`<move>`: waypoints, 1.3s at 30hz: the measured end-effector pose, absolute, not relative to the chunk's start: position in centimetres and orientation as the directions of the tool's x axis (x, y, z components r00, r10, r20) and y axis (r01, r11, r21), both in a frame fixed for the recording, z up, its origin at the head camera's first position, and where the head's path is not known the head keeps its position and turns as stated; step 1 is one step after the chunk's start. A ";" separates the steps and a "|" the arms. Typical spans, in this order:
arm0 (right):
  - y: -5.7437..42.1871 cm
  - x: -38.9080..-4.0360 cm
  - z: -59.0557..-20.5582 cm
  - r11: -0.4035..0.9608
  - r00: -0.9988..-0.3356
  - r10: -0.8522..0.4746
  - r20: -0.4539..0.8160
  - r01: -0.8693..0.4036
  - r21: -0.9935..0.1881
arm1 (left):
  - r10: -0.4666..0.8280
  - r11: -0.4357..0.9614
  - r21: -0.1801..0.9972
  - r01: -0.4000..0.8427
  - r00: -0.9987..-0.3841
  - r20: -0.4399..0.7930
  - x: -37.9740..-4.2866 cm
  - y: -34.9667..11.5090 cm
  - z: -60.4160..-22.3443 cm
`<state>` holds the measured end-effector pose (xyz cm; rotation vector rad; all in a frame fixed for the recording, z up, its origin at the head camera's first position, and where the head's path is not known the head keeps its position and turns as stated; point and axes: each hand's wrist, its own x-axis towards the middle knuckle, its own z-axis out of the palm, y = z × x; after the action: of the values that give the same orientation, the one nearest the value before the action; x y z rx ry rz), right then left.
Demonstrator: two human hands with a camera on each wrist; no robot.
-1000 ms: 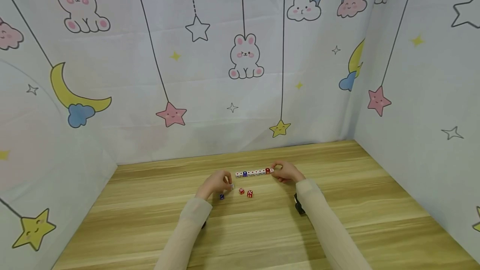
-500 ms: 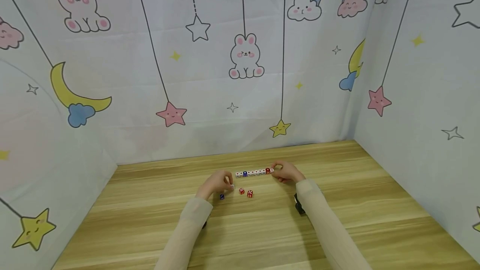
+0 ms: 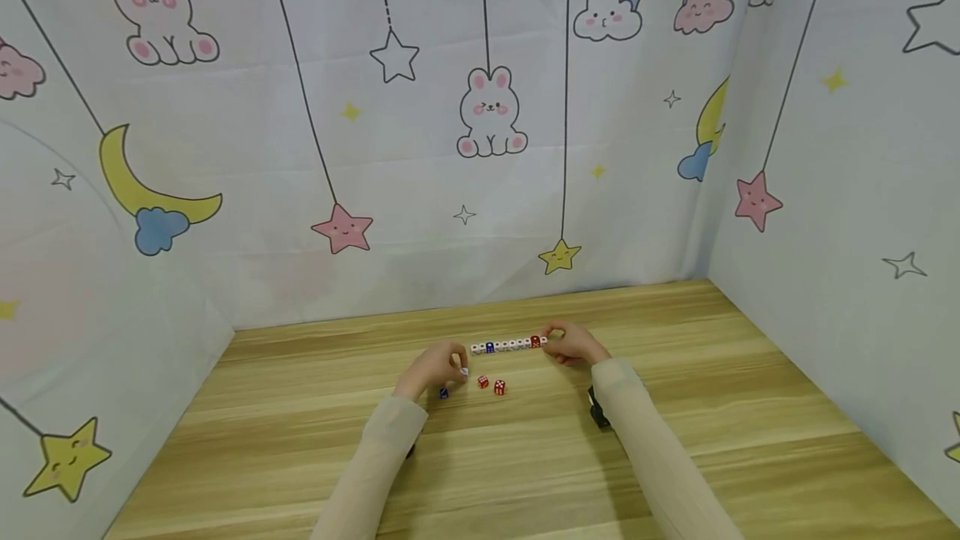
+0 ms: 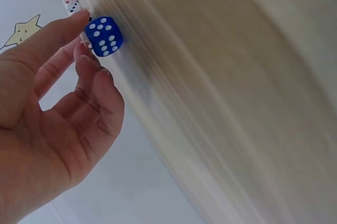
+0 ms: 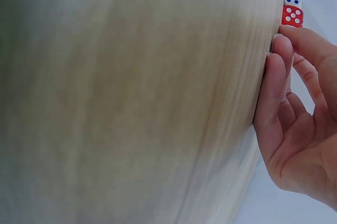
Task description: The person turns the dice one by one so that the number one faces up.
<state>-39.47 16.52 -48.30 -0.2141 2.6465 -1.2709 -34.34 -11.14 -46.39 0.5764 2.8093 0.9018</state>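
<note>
My left hand (image 3: pixel 437 365) pinches a white die (image 3: pixel 464 372) between thumb and fingertips, just short of the near left end of a row of dice (image 3: pixel 512 345). That row is mostly white, with one blue die (image 3: pixel 491 347) and one red die (image 3: pixel 536 342) in it. At its right end my right hand (image 3: pixel 573 344) holds the last white die (image 3: pixel 544 342) with its fingertips; in the right wrist view the fingers hide this die, beside the red one (image 5: pixel 292 16). A loose blue die (image 4: pixel 104 36) partly covers the left fingertips in the left wrist view.
Two loose red dice, one (image 3: pixel 483 382) left of the other (image 3: pixel 499 387), lie in front of the row. The loose blue die sits below the left hand. Printed cloth walls (image 3: pixel 420 257) stand behind and beside the wooden table (image 3: pixel 510 473).
The white die in my left hand has tilted and risen very slightly. My right hand and the row keep their places.
</note>
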 end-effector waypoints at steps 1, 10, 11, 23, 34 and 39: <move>16.5 -39.5 -48.3 0.617 -0.971 -0.210 -0.114 -0.042 -0.786 | 0.402 0.747 0.581 0.323 -0.916 -0.007 -34.4 -11.1 -46.4; 16.5 -39.5 -48.3 0.613 -0.969 -0.217 -0.121 -0.038 -0.789 | 0.409 0.740 0.594 0.315 -0.912 -0.025 -34.4 -11.0 -46.4; 16.6 -39.5 -48.3 0.612 -0.968 -0.218 -0.122 -0.038 -0.790 | 0.410 0.735 0.602 0.313 -0.912 -0.027 -34.4 -11.0 -46.4; 16.6 -39.5 -48.1 0.616 -0.966 -0.231 -0.115 -0.053 -0.786 | 0.375 0.718 0.643 0.267 -0.926 -0.035 -34.3 -11.3 -46.2; 16.5 -39.2 -48.0 0.616 -0.968 -0.227 -0.109 -0.056 -0.786 | 0.365 0.731 0.628 0.268 -0.931 -0.028 -34.4 -11.6 -46.3; 16.6 -39.4 -48.1 0.615 -0.966 -0.234 -0.113 -0.057 -0.787 | 0.380 0.724 0.632 0.278 -0.925 -0.029 -34.4 -11.6 -46.4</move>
<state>-39.36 16.58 -48.11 -0.2399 2.6346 -1.2733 -34.41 -11.56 -46.41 0.5322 2.7698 0.9778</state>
